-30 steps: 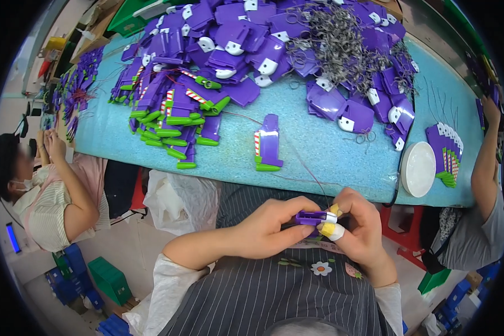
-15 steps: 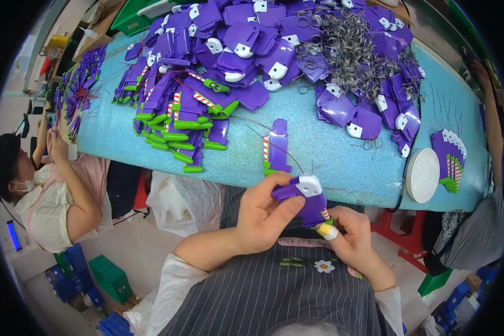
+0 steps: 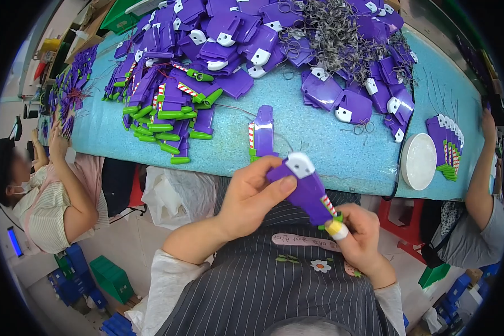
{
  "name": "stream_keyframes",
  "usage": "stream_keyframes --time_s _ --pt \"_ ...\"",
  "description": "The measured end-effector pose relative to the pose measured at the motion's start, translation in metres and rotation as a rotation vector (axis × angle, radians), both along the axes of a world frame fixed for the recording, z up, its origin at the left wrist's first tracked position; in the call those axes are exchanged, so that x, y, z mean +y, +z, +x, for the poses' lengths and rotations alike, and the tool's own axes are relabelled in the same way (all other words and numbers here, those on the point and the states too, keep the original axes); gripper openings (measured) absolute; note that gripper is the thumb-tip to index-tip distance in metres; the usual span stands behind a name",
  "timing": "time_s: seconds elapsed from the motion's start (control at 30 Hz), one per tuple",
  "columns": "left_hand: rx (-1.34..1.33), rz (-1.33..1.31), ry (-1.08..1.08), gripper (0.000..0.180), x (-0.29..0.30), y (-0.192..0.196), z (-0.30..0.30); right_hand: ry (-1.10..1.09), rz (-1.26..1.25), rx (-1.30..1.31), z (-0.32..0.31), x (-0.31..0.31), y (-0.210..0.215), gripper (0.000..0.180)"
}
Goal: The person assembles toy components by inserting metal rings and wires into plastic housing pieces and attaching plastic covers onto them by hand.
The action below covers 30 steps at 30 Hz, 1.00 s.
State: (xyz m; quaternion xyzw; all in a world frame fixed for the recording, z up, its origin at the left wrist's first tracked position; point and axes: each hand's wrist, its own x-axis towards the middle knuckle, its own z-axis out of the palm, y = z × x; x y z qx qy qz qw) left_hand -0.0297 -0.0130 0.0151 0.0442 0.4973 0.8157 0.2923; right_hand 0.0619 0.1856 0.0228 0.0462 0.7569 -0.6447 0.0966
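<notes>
A purple plastic wing-shaped piece (image 3: 307,197) with a white rounded end, a red-and-white striped edge and a green tip is held just past the table's near edge. My left hand (image 3: 251,193) pinches it below its white end, thumb on top. A thin wire seems to rise from behind that end. At the green tip my right hand (image 3: 357,231) closes, its thumb wrapped in yellow and white tape; the fingers under the piece are partly hidden. A similar purple part (image 3: 265,131) with a striped, green-tipped edge lies on the table beyond my left hand.
Purple parts with white ends (image 3: 229,47) are heaped at the back, with tangled grey wire rings (image 3: 341,47) on them. Green-tipped parts (image 3: 171,115) are piled left. A white bowl (image 3: 418,162) and fanned finished-looking pieces (image 3: 447,145) lie right. People sit on both sides.
Both hands still grip the piece, which has tilted and now shows more of its flat purple face. The table scene has shifted slightly left and up in view. The right-hand person's arm has moved.
</notes>
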Motion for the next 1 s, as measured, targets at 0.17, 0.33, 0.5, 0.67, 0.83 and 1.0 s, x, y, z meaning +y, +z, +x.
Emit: stream_keyframes --time_s 0.17,0.33,0.5,0.67,0.83,1.0 --pt "-0.01 -0.157 0.026 0.023 0.004 -0.005 0.014 0.037 0.099 0.058 -0.011 -0.011 -0.007 0.014" --pt "-0.062 -0.044 -0.011 0.022 -0.007 0.001 -0.009 -0.007 0.08 0.1 -0.015 -0.008 -0.006 0.012" --pt "0.028 -0.119 0.161 0.019 0.011 -0.009 0.013 0.033 0.116 0.069 -0.028 -0.013 0.0 0.014" --pt "0.043 -0.077 0.137 0.015 0.014 -0.001 0.006 -0.009 0.042 0.03 -0.019 -0.008 -0.005 0.015" --pt "0.09 -0.04 0.109 0.016 0.017 0.009 0.006 0.022 -0.019 0.026 -0.016 -0.002 -0.011 0.014" --pt "0.289 -0.229 0.131 0.018 0.032 -0.002 0.031 0.058 -0.054 0.067 -0.027 0.001 -0.006 0.016"
